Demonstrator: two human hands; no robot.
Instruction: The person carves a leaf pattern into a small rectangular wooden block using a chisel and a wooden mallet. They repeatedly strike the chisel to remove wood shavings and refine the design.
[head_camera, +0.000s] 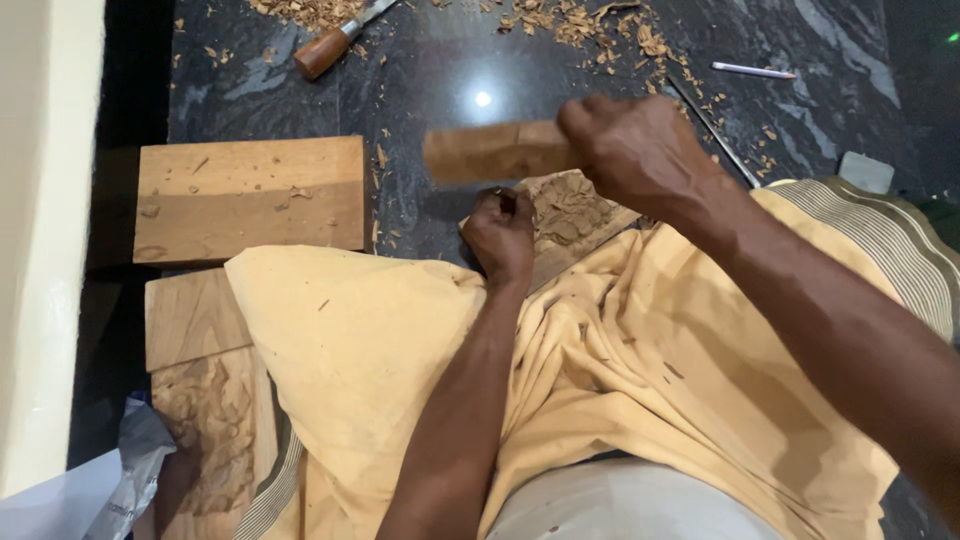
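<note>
Gripping a wooden mallet block (490, 152), the right hand (640, 150) is clenched round one end; block blurred, long axis roughly level, running leftward from the fist. Left hand (500, 235) sits below and slightly left of the block, closed round a small dark tool (508, 200), only its tip showing; cannot tell its kind. Tool tip rests at the near edge of the carved wooden panel (572, 212), which lies on the dark stone floor (450, 70), partly under the yellow cloth (400, 340). Block hangs directly above the left fist, apart from it. Left hand is nearer the panel. Spare chisel (335, 42) far off, top left, among shavings
</note>
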